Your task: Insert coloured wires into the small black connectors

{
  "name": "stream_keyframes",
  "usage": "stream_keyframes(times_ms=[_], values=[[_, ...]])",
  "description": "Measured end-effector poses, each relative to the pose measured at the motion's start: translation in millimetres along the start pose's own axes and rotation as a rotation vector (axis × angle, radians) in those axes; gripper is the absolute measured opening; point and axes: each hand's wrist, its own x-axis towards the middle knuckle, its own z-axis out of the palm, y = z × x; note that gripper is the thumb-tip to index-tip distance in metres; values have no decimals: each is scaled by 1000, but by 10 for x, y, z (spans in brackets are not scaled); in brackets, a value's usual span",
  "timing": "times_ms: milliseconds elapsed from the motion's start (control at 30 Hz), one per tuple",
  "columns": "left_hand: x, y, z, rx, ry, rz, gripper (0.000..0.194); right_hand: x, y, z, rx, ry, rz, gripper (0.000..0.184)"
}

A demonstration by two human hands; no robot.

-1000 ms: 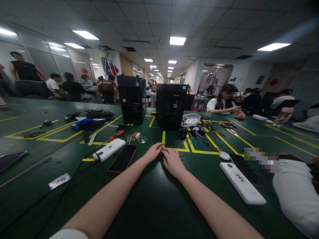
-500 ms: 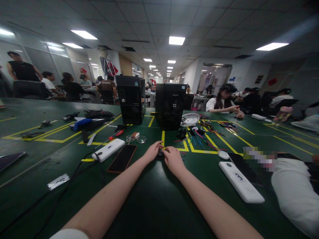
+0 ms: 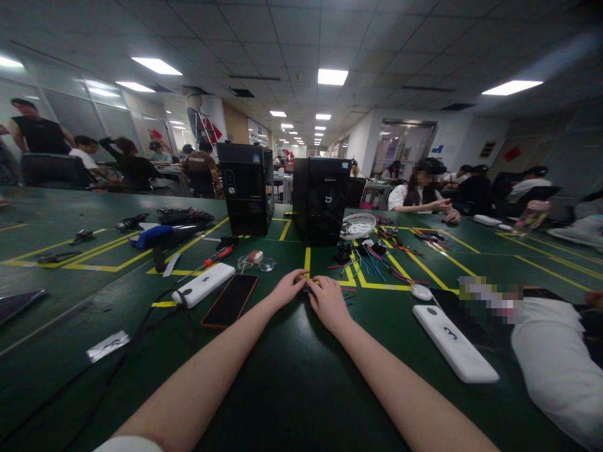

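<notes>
My left hand (image 3: 291, 287) and my right hand (image 3: 326, 300) meet over the green table, fingertips almost touching. Between them is a small dark piece (image 3: 307, 289), mostly hidden by the fingers, which are curled around it. Red and blue wire ends (image 3: 349, 291) poke out just right of my right hand; whether they join the dark piece I cannot tell. Beyond my hands stands a black computer tower (image 3: 323, 201). Left of my left hand lies a phone (image 3: 230, 301) with its dark screen up, beside a white power bank (image 3: 204, 284) marked 8.
Another black tower (image 3: 245, 191) stands left. Glasses (image 3: 257, 263) and a red screwdriver (image 3: 218, 255) lie near the phone. Coloured cables (image 3: 374, 257) and a white basket (image 3: 358, 226) are ahead right. At right are a power bank (image 3: 455, 344) marked 3 and a co-worker's white sleeve (image 3: 549, 351).
My fingers shift slightly around the small dark piece, which showed a little more half a second ago. The whole view has drifted slightly; the table objects stay in place.
</notes>
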Motion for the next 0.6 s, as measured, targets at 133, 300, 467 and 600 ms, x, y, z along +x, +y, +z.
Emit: stream_keyframes(times_ms=[133,300,467,600], values=[[9,34,-89,-21,-148,14,25,8,14,26,12,-1,-10,16],[-19,117,-235,38,-367,14,42,2,63,53,29,2,49,15],[-58,128,-176,200,-257,84,41,20,58,94,81,-7,72,13],[-54,119,-131,220,-217,108,34,40,35,132,109,15,102,13]])
